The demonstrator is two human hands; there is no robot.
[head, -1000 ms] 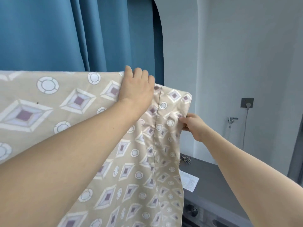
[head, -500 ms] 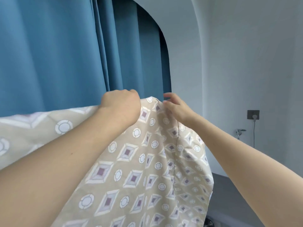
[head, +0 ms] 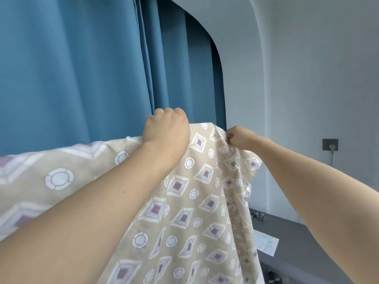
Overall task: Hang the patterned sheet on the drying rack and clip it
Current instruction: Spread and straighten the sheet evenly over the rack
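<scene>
Gripping sheet's (head: 184,201) top edge, both hands

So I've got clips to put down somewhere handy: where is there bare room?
The grey countertop is bare between the white paper sheet and the white wall. Nearer the beige patterned sheet, a small metal chain crowds it.

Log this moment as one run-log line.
left hand: grips top edge of beige diamond-patterned sheet | right hand: pinch grip on sheet corner | rack, clips: not visible | behind: blue curtain
</scene>
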